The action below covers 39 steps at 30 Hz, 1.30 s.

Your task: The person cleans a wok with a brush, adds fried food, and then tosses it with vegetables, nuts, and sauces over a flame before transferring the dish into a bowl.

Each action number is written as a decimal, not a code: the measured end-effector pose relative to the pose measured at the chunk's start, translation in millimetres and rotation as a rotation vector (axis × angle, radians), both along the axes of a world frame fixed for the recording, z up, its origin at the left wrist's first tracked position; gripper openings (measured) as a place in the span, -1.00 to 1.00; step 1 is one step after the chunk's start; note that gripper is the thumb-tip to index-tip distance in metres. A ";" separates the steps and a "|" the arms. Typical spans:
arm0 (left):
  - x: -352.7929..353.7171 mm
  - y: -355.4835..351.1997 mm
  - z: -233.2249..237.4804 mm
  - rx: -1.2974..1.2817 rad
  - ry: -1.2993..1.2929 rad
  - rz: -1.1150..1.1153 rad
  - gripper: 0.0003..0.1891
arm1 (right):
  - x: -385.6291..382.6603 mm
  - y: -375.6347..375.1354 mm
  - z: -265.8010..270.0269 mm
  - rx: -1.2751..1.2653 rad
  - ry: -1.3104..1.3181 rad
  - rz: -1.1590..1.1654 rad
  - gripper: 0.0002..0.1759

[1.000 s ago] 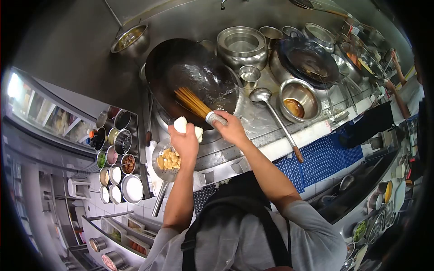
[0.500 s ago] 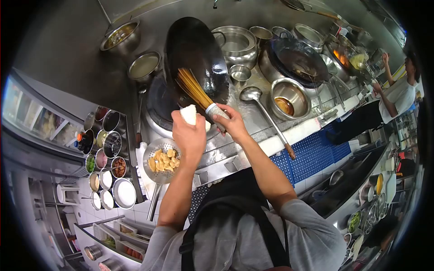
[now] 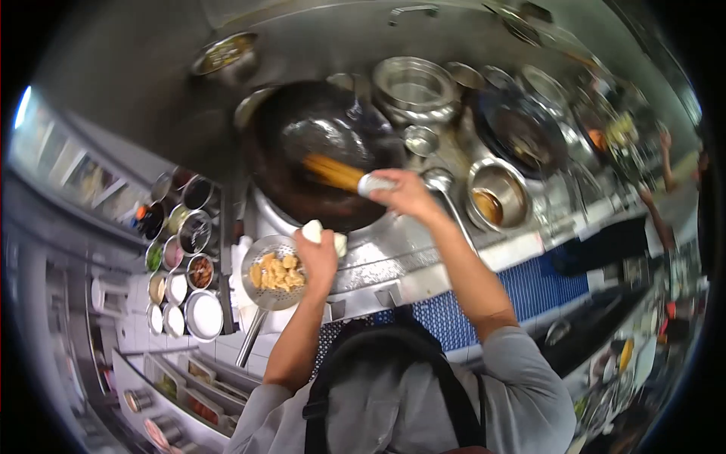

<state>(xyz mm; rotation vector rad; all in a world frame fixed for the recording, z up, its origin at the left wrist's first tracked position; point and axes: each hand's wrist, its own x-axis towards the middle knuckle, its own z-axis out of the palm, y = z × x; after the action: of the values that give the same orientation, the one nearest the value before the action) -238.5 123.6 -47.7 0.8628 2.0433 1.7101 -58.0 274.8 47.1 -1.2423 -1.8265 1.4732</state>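
My right hand (image 3: 407,194) is wrapped round the pale handle of a bamboo wok brush (image 3: 333,172). Its blurred bristles point left, over the inside of a large dark wok (image 3: 295,125). At the wok's near rim, my left hand (image 3: 321,261) grips a folded white cloth (image 3: 311,230). The wok lies with its bowl facing up, wet and shiny inside. Just left of my left hand, a perforated strainer (image 3: 266,244) holds golden fried pieces (image 3: 278,274).
Several seasoning pots, one with white contents (image 3: 204,316), stand on the left. To the right are a steel bowl (image 3: 516,181) with brown liquid, a ladle (image 3: 439,180) and a second wok (image 3: 522,125). A lidded pot (image 3: 414,87) sits behind. Another person (image 3: 673,219) stands far right.
The wok has come down from a steep tilt to lie flatter. My left hand has lowered with the cloth, and my right hand has moved right with the brush, now angled more level.
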 end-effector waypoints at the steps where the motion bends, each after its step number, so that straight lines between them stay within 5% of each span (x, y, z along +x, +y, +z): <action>1: -1.7 10.9 -3.7 -0.085 -0.159 0.076 -0.64 | -2.4 22.4 13.0 0.065 -0.041 0.025 -0.33; 3: -9.7 29.3 -31.7 -0.019 -0.408 0.116 -0.72 | -16.9 59.1 48.5 0.403 -0.031 -0.001 -0.32; 4: -8.3 25.4 -14.7 -0.028 -0.581 0.053 -0.54 | -27.7 73.7 71.8 0.523 0.004 -0.009 -0.32; 6: -22.2 42.8 -62.5 -0.049 -0.693 0.058 -0.60 | -57.5 101.4 103.3 0.821 0.008 -0.083 -0.31; 8: -12.0 43.9 -37.5 -0.011 -0.717 0.096 -0.62 | -105.9 144.6 61.4 0.849 -0.028 -0.185 -0.30; 10: -12.9 49.5 -60.7 0.002 -0.714 0.148 -0.61 | -146.0 141.9 -9.8 0.821 -0.417 -0.239 -0.25; 12: -22.4 53.5 -91.4 0.008 -0.678 0.115 -0.61 | -153.7 135.8 -97.1 0.722 -0.764 0.399 -0.25; 14: -19.2 50.5 -70.5 -0.002 -0.683 0.085 -0.61 | -126.0 69.6 -83.6 0.647 -0.242 0.697 -0.29; 16: -19.9 46.0 -52.3 -0.035 -0.724 0.081 -0.63 | -83.5 82.2 -63.3 0.540 -0.317 0.806 -0.32; 18: -21.5 45.5 -70.5 0.009 -0.724 0.053 -0.68 | -58.9 170.4 -49.3 0.714 -0.931 0.519 -0.33; 20: -24.6 47.4 -72.0 -0.021 -0.731 0.043 -0.70 | -74.4 190.1 4.6 0.775 -0.712 0.022 -0.43; 22: -22.3 49.7 -89.1 -0.008 -0.729 0.097 -0.71 | -114.8 195.8 -32.9 0.879 -0.750 -0.183 -0.50; 24: -30.5 53.0 -85.2 -0.057 -0.769 0.094 -0.71 | -132.3 148.2 -65.3 0.855 -0.977 0.448 -0.51; 26: -27.4 46.5 -74.2 0.038 -0.841 0.023 -0.72 | -126.7 81.8 -53.2 0.594 -0.643 0.797 -0.38; 28: -30.7 40.6 -63.1 0.105 -0.948 -0.017 -0.70 | -75.0 67.3 -53.4 0.458 -0.380 0.847 -0.20; 30: -31.6 24.8 -30.4 -0.015 -1.052 -0.044 -0.57 | -40.4 149.3 -55.8 0.698 -0.952 0.785 -0.16; 31: -29.6 19.3 -33.2 0.013 -1.040 -0.021 -0.57 | -43.9 184.3 -33.3 0.611 -1.270 0.521 -0.24; 32: -27.1 11.7 -37.1 0.042 -1.021 0.005 -0.57 | -52.0 188.2 -4.9 0.764 -1.029 0.239 -0.29; 33: -21.6 1.0 -33.7 0.032 -0.937 0.016 -0.58 | -77.0 185.1 -13.5 0.993 -0.775 -0.018 -0.59; 34: -12.1 -15.0 -26.1 0.014 -0.853 0.027 -0.59 | -99.6 195.4 -54.6 0.939 -0.837 0.019 -0.54; 36: 9.6 -56.3 -32.3 -0.084 -0.695 -0.136 -0.60 | -126.0 156.2 -72.7 0.861 -1.036 0.546 -0.40; 37: 20.0 -79.8 -41.5 -0.164 -0.624 -0.308 -0.59 | -113.7 65.4 -35.1 0.690 -0.685 0.849 -0.38; 39: 34.3 -102.8 -43.4 -0.252 -0.485 -0.447 -0.55 | -72.4 29.6 -3.0 0.212 -0.459 0.900 -0.19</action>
<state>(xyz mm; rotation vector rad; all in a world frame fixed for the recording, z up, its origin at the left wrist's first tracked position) -204.2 20.7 -91.1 0.6736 1.5541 1.2361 -130.4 304.4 44.0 -0.6879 -3.0159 1.3807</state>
